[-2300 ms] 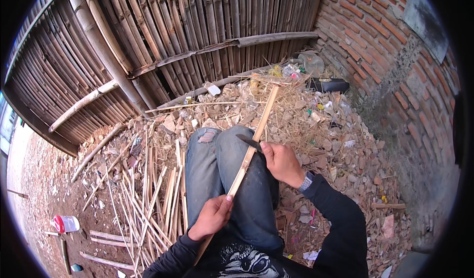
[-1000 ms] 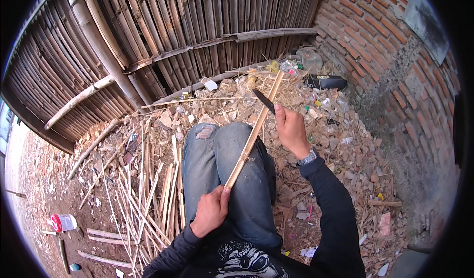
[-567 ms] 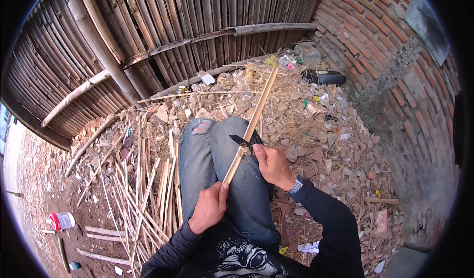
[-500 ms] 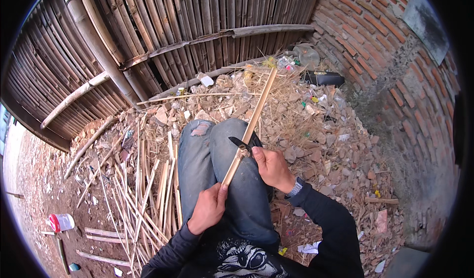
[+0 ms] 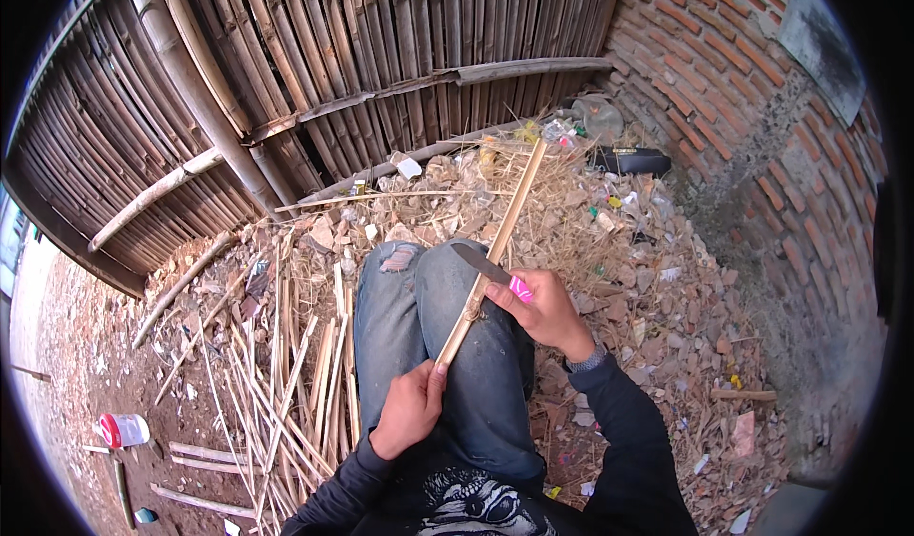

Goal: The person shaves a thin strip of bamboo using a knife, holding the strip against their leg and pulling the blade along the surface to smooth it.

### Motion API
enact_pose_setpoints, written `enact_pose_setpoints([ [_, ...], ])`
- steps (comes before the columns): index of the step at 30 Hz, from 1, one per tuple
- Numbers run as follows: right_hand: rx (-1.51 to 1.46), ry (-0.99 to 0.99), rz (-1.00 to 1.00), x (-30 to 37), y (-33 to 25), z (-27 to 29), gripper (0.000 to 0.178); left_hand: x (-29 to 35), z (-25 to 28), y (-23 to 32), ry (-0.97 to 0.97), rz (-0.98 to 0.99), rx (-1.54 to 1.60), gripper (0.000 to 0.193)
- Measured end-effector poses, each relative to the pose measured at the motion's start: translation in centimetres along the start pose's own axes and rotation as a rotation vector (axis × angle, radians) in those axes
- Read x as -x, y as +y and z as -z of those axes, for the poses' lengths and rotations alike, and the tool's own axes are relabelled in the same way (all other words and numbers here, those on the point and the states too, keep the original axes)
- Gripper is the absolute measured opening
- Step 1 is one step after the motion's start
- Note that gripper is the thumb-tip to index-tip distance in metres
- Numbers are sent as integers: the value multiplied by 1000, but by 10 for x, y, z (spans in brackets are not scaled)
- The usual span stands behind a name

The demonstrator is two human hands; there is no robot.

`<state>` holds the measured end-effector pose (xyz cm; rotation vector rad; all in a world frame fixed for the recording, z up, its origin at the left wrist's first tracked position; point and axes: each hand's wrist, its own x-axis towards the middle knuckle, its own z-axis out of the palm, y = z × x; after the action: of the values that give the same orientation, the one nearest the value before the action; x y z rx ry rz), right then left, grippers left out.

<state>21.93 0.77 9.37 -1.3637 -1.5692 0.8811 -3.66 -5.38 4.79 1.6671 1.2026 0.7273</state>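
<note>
A long, pale bamboo strip (image 5: pixel 514 210) slants away from me across my right thigh. My left hand (image 5: pixel 409 407) is closed around its near end, thumb on top. In my right hand (image 5: pixel 545 315) is a knife (image 5: pixel 483 263) with a dark blade and a pink-and-white handle. The blade lies across the strip, pointing left, above a rough knot in the bamboo. My right thumb rests near the strip, just above that knot.
Several split bamboo strips (image 5: pixel 276 407) lie in a pile to my left. Rubble and dry straw (image 5: pixel 609 250) cover the ground ahead and right. A bamboo fence (image 5: pixel 381 31) and a brick wall (image 5: pixel 695 50) meet at the back. A white tub (image 5: pixel 133 430) stands far left.
The knife has moved up along the strip and turned, so its pink handle and broad blade now show. My left hand keeps its hold on the near end.
</note>
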Motion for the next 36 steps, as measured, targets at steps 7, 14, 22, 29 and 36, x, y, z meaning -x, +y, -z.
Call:
enact_pose_setpoints([
  [7,175,3,93,0,-9,-18,49,4,-5,9,86,57,-260,38],
  [14,65,-160,3,-1,-20,-8,27,-2,2,-7,24,-8,-45,42],
  [22,-363,-392,-54,0,22,4,18,-9,10,-12,-385,397,708,45],
  [29,-646,-3,-164,9,30,51,18,-14,18,-15,-505,463,968,45],
  [36,20,563,169,-31,38,58,64,-2,9,-5,-126,90,92,47],
])
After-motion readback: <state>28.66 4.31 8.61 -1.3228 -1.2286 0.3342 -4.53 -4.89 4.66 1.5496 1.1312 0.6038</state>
